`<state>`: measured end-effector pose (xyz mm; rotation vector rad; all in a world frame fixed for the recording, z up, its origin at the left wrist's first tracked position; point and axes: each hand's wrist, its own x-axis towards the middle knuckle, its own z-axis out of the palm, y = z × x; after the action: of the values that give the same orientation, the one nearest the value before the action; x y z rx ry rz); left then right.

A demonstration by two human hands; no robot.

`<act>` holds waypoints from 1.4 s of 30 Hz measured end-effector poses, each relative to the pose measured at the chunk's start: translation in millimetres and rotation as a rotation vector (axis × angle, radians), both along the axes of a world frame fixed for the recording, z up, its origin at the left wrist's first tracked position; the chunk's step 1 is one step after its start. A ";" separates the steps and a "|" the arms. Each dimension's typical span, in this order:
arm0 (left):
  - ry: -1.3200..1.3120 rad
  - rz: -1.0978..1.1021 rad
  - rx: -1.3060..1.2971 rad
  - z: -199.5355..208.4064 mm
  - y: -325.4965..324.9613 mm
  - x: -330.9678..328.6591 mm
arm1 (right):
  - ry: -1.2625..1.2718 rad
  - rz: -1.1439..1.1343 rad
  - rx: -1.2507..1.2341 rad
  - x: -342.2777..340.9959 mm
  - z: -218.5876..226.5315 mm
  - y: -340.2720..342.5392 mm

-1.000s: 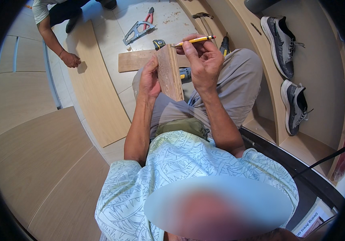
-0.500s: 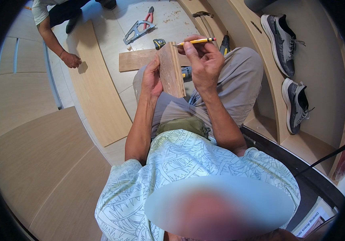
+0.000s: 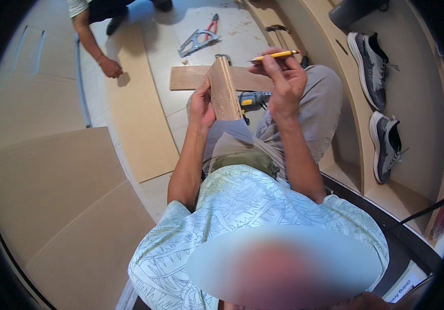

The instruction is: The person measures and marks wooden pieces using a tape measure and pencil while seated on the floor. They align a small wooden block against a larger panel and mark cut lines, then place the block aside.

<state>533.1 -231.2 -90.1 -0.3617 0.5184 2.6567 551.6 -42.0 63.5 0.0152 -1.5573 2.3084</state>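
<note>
My left hand (image 3: 202,106) grips a short plywood board (image 3: 224,92) by its left side, holding it up on edge above my lap with its layered edge facing right. In my right hand (image 3: 285,85) a yellow pencil (image 3: 275,56) is pinched between the fingers, its tip pointing left and a little apart from the board's upper end. Partly hidden behind the board lies a grey and yellow power drill (image 3: 255,98). A flat wooden strip (image 3: 185,78) rests on the floor beyond it.
A silver metal frame tool (image 3: 197,43) and red-handled pliers (image 3: 213,27) lie on the tiles. Leftward is a long pale plank (image 3: 138,103), with another person's hand (image 3: 110,67) over it. A hammer (image 3: 279,32) lies by the wooden shelf at right, which holds grey sneakers (image 3: 371,72).
My right hand and the pencil have moved away from the board's edge, where the tip was before. The whole view has shifted, and more of the drill shows.
</note>
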 end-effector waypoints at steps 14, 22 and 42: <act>-0.278 0.163 -0.330 -63.5 -131.5 19.8 | -0.124 0.361 0.392 -48.8 14.1 41.8; -0.195 0.223 0.162 -103.8 -183.9 -60.3 | -0.314 0.549 0.622 -177.5 36.1 36.4; -0.234 0.190 -0.160 -135.5 -274.3 -187.4 | -0.699 0.792 1.143 -403.3 107.1 61.0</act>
<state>345.7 -505.5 -225.7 -0.7958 0.6500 2.7082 148.3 19.0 170.5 0.1424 -3.5391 1.4795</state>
